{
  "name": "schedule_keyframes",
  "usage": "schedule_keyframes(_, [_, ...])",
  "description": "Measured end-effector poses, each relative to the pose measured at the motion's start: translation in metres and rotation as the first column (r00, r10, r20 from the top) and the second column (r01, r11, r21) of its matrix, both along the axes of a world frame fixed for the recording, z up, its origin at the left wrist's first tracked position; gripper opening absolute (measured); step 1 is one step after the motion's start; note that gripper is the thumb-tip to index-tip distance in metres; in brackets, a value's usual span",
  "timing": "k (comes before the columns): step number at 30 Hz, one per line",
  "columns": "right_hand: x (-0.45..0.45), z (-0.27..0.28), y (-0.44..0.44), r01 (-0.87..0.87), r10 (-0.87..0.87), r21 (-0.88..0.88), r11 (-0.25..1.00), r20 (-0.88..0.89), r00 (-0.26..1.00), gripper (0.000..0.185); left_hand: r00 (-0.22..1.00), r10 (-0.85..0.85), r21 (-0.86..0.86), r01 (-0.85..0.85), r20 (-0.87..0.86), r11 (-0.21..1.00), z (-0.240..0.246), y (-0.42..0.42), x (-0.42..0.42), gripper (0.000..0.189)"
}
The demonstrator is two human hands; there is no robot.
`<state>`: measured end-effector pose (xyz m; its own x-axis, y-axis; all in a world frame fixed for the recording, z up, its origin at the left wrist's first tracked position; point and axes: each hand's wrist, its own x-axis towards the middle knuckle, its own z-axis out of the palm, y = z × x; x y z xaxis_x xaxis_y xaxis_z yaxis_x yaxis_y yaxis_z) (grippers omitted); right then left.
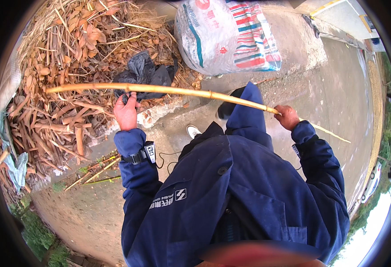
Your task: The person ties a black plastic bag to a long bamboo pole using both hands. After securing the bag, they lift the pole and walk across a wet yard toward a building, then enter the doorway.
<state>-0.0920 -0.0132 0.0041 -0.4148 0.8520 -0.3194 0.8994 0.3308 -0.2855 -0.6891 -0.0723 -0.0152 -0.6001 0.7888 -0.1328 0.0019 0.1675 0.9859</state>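
A long yellow bamboo pole [168,89] spans the view from left to right, its thin tip pointing to the right. My right hand [286,117] is closed around the pole toward its thinner end. Just below the pole's thicker part, my left hand [127,112] pinches a bit of black plastic between thumb and fingers. This looks like part of the crumpled black plastic bag [143,71] that lies behind the pole on dry leaves. Whether the left fingers also touch the pole, I cannot tell.
Dry brown leaves [92,36] and cut branches [48,130] are heaped at the left. A stuffed woven plastic sack [212,36] bearing writing stands at the top. Concrete paving [332,86] extends to the right, with a white car [371,183] at the far edge. Thin stalks [95,173] lie below the heap.
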Motion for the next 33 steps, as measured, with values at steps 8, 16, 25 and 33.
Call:
schedule_keyframes(8, [0.043, -0.038, -0.003, 0.235, -0.186, -0.254, 0.938, 0.205, 0.961, 0.023, 0.994, 0.025, -0.009, -0.024, 0.106, 1.0, -0.034, -0.003, -0.001, 0.01])
schedule_keyframes(16, [0.103, -0.094, 0.008, 0.02, 0.031, -0.404, 0.915, 0.118, 0.993, 0.022, 0.981, 0.111, -0.038, -0.107, 0.156, 0.994, -0.034, -0.022, 0.001, 0.006])
schedule_keyframes(25, [0.184, -0.158, 0.026, 0.003, 0.385, -0.579, 0.815, 0.545, 0.745, 0.03, 0.975, 0.2, -0.04, -0.197, 0.101, 0.98, -0.04, -0.034, -0.009, 0.012])
schedule_keyframes(33, [0.035, -0.121, 0.114, -0.294, 0.702, -0.693, 0.658, 0.424, 0.572, 0.03, 0.995, 0.037, 0.017, -0.038, 0.089, 0.999, -0.048, -0.022, -0.002, 0.013])
